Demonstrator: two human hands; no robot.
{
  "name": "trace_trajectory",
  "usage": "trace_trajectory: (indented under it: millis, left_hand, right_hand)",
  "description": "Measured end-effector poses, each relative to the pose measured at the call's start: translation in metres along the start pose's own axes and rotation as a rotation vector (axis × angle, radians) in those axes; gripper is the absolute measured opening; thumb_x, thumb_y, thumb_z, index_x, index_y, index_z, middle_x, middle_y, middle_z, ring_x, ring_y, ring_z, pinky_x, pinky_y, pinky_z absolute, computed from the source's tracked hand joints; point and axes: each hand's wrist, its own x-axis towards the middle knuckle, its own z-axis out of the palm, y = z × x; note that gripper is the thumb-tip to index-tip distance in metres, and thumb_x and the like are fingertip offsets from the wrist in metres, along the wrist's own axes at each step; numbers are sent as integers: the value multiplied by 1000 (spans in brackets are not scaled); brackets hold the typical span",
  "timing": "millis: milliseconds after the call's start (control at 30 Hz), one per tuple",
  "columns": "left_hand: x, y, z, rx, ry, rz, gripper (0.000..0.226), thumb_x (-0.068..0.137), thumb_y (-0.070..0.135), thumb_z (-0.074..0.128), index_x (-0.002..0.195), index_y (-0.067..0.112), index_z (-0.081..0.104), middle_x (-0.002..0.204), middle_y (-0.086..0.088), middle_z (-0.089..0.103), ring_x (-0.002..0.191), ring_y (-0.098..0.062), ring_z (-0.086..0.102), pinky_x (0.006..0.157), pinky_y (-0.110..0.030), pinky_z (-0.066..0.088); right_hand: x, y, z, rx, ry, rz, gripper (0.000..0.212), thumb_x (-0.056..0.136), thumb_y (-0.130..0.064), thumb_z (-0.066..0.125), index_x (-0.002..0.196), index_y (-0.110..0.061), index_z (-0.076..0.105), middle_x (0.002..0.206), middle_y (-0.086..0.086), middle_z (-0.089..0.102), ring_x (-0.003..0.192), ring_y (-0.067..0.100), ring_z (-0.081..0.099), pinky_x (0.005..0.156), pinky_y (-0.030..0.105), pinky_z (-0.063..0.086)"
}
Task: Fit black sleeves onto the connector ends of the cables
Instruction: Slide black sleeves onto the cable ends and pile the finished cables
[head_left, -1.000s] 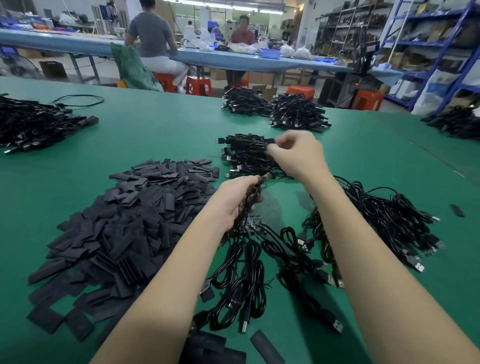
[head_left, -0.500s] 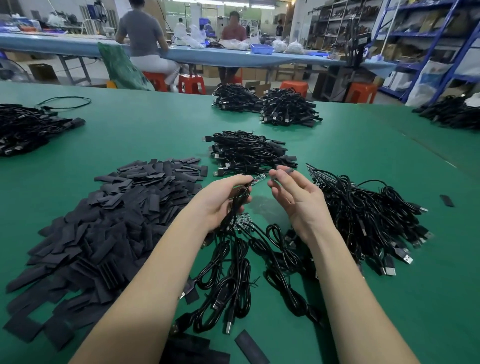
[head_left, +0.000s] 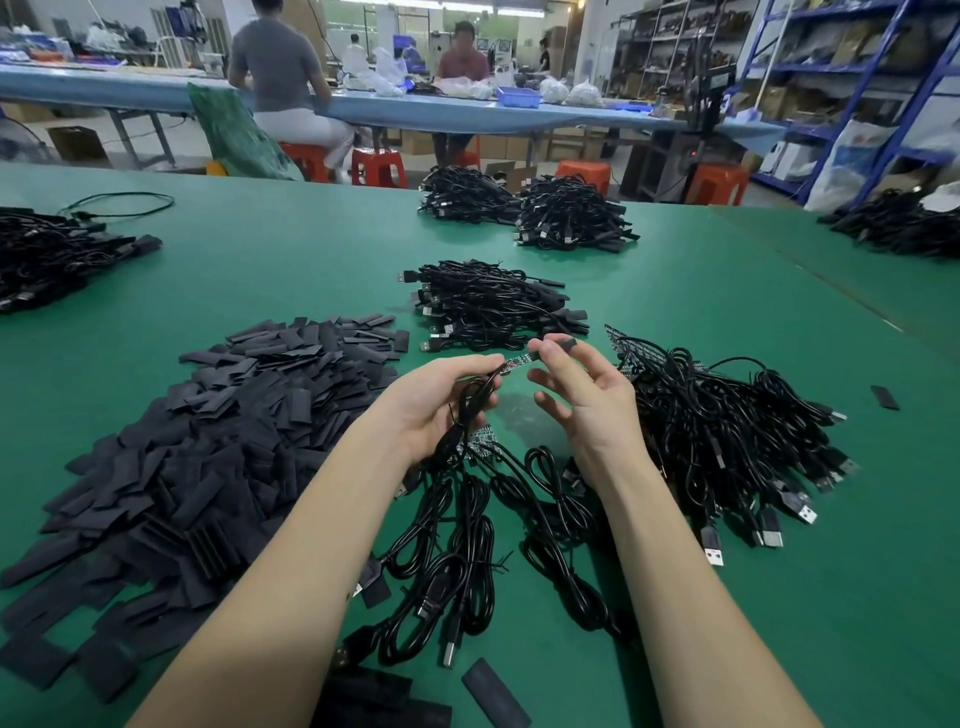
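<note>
Since the frame one second back, the right hand (head_left: 582, 395) has been brought down and nearer from the far bundle and now sits just right of the left hand (head_left: 441, 400); over the last half second little more than a slight closing of the gap is noted.

The left hand is curled round a black cable (head_left: 470, 410), with the bare connector end (head_left: 517, 362) sticking out past the fingertips, up and to the right. The rest of the cable hangs down to the loose cables (head_left: 467, 545) on the green tabletop (head_left: 779, 649).

A black sleeve (head_left: 563, 344) is pinched between thumb and forefinger of the right hand; the other fingers are spread and relaxed. The sleeve is held just right of and slightly beyond the connector tip, about touching it; whether the tip has entered the sleeve cannot be told.

Key relation: the connector's long axis runs left-to-right, tilted away, and the sleeve lies on roughly that line. Judged next step: the sleeve is to be slid leftward along that axis over the connector.

A pile of spare sleeves (head_left: 218, 441) lies to the left, a bundle of cables (head_left: 727, 441) to the right, and another bundle (head_left: 493, 306) beyond the hands.
</note>
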Motion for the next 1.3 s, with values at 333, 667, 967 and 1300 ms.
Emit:
trace_trajectory:
  millis: [333, 667, 967, 1300]
  left_hand:
    - [-3, 4, -9, 113, -53, 60, 6, 89, 20, 69, 83, 18, 69, 67, 5, 64, 59, -8, 57, 63, -25, 47]
    - [-2, 3, -9, 42, -137, -18, 9, 91, 20, 67, 84, 17, 71, 68, 4, 63, 58, -7, 57, 58, -20, 49]
    - [-1, 5, -8, 423, -56, 293, 27, 83, 27, 81, 102, 14, 67, 91, 0, 75, 73, -17, 71, 68, -24, 55]
    - [0, 6, -14, 531, -76, 516, 6, 89, 12, 76, 91, 17, 73, 82, -6, 76, 77, -25, 76, 72, -31, 62]
  right_hand:
    - [1, -8, -14, 1, -257, 130, 14, 80, -30, 79, 94, -30, 76, 115, -1, 75, 78, 11, 69, 64, 21, 55]
    - [3, -4, -13, -104, -235, 31, 16, 76, -32, 85, 90, -30, 77, 96, 0, 73, 71, 11, 60, 63, 23, 55]
    - [3, 0, -10, -121, -75, 26, 6, 85, -31, 79, 82, -27, 76, 82, -3, 72, 58, 7, 55, 53, 20, 50]
    - [8, -1, -13, -59, -91, 143, 11, 92, -28, 71, 91, -19, 66, 78, -7, 70, 57, 6, 54, 48, 16, 43]
